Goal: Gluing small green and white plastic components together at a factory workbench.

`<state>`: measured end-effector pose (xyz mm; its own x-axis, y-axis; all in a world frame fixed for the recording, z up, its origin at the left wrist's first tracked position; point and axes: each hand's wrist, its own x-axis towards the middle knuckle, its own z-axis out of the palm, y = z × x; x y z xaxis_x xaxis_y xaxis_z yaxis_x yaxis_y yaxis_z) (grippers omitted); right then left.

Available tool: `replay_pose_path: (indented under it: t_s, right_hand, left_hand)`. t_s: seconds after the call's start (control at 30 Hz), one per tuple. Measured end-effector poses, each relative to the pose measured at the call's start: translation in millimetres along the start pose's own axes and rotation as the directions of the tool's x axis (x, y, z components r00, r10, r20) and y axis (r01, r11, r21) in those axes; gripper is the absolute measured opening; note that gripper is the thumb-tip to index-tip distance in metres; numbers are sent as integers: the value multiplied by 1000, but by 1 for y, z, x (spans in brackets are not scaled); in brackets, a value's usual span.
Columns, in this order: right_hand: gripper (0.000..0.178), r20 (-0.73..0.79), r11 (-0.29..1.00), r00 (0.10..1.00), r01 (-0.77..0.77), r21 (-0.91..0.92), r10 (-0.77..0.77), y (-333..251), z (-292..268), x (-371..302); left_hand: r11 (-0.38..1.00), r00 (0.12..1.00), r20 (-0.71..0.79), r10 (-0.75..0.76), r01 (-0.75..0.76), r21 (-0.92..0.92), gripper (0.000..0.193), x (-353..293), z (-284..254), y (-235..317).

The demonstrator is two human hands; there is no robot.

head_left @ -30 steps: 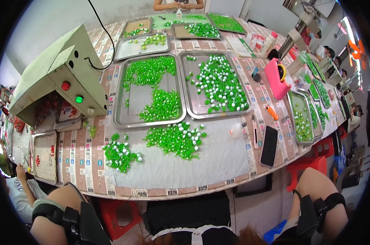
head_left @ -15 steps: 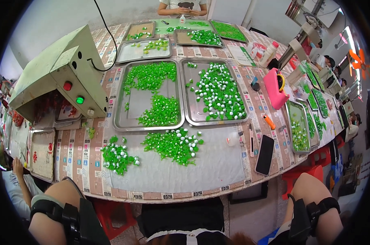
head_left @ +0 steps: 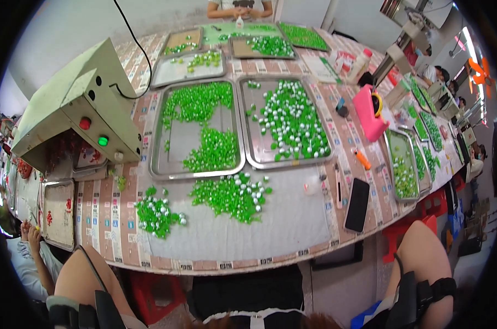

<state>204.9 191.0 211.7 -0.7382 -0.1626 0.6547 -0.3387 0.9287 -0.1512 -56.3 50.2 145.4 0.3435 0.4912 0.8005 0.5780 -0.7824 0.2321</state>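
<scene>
Neither of my hands shows; only my bent left arm (head_left: 86, 268) and right arm (head_left: 424, 252) come up at the lower corners, with black straps and devices on them. Nearest to me on the table lies a white cloth (head_left: 232, 241). On it rest a small pile of green and white beads (head_left: 155, 214) at the left and a wider pile of small green pieces mixed with white-and-green beads (head_left: 229, 194). Behind stand a metal tray of small green pieces (head_left: 169, 172) and, to its right, a metal tray of green and white beads (head_left: 289, 163).
A pale machine (head_left: 67, 115) with a red and a green button stands left. To the right lie a black phone (head_left: 357, 205), an orange tool (head_left: 362, 159), a pink holder (head_left: 367, 112) and a bead tray (head_left: 405, 194). One person's hands (head_left: 242, 13) are across the table, another's (head_left: 31, 233) at left.
The whole view has shifted and tilted slightly. My arms have moved a little at the lower corners. The person at left has raised a hand beside the other. Piles and trays stay put.
</scene>
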Motion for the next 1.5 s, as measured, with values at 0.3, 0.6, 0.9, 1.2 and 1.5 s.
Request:
replay_pose_path:
  t_s: [0.3, 0.6, 0.9, 1.2, 1.5]
  right_hand:
    - [37, 53, 1000, 999, 12, 8, -12, 17, 13, -2]
    - [34, 82, 991, 992, 104, -84, -97, 27, 25, 0]
    - [32, 191, 993, 982, -16, 115, -6, -3, 57, -24]
    - [26, 281, 938, 955, -179, 296, 94, -48, 108, -35]
    - [20, 125, 542, 549, -835, 93, 826, -22, 147, -87]
  left_hand:
    - [999, 999, -5, -53, 53, 3, 27, -16, 15, -18]
    - [997, 1000, -19, 9, -8, 70, 25, -20, 22, -41]
    - [966, 966, -15, -258, 257, -34, 22, -76, 51, 17]
    - [770, 781, 50, -622, 599, 220, 17, -92, 60, 65]
    - [269, 348, -295, -890, 922, 278, 12, -140, 59, 9]
